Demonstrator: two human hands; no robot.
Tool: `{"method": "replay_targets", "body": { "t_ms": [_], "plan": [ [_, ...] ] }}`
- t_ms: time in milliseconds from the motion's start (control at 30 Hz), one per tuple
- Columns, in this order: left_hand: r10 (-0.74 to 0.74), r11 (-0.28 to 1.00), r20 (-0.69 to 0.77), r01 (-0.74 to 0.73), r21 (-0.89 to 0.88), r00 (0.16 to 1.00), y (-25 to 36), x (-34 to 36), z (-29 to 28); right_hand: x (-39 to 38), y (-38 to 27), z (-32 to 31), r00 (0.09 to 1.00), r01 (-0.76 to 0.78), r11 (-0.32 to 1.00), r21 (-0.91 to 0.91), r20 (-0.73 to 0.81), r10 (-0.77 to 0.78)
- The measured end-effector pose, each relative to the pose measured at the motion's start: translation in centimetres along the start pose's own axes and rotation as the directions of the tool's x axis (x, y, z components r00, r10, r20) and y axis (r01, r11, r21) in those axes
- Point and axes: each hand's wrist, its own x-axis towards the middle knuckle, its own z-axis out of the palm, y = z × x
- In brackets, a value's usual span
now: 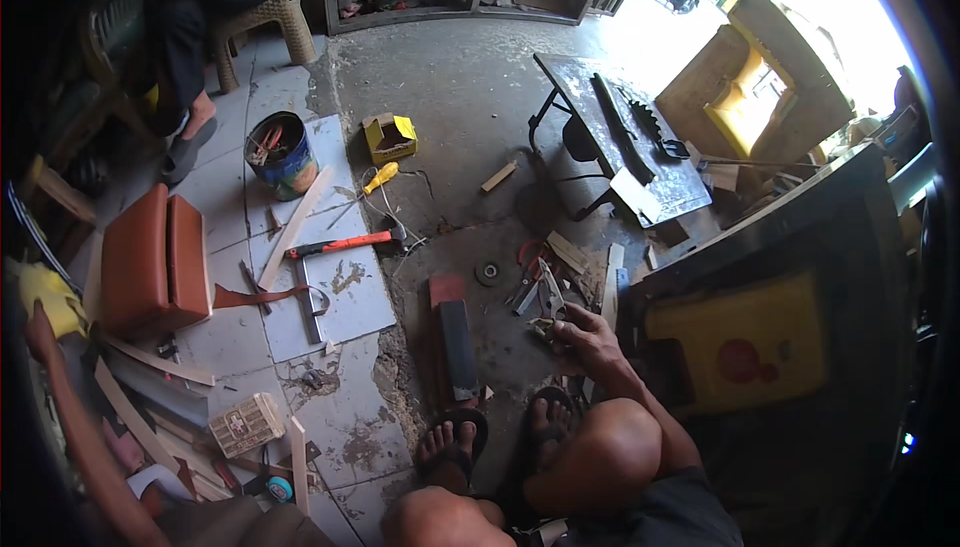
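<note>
My right hand (590, 339) is closed in front of my right knee, with a small brass-coloured metal piece (541, 327) at its fingertips. A silver tool like pliers (552, 292) shows just beyond the fingers; whether it is in the hand or on the floor I cannot tell. Out at the far left, my left hand (42, 335) is on a crumpled yellow cloth-like thing (55, 302), its fingers partly hidden and seemingly closed on it. A dark sharpening-stone-like block (457, 350) lies between my feet and a reddish piece (447, 291).
On the left tiles stand a brown box (137, 265) and a tool bucket (283, 159). A hammer (345, 244) and a yellow-handled screwdriver (381, 178) lie mid-floor. A low table (600, 112) stands far right, a dark panel (780, 297) nearer. Someone's foot (198, 112) is upper left.
</note>
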Motion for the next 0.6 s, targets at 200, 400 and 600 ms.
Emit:
{"method": "replay_targets", "body": {
  "t_ms": [200,400,600],
  "plan": [
    [0.275,0.881,0.121,-0.199,-0.430,0.954,12.6,0.7,-6.0,3.3,-1.4,2.1,0.981,0.060,0.983,0.171,0.172,-0.090],
    [0.153,0.359,0.655,0.576,-0.734,0.740,32.5,-33.3,-7.4,4.9,-0.5,2.6,0.924,0.375,0.922,0.093,0.047,-0.380],
    [0.094,0.196,0.973,0.955,-0.224,0.209,35.5,-49.1,-7.0,3.2,-4.2,11.1,0.515,0.813,0.422,-0.401,0.160,-0.842]
  ]
}}
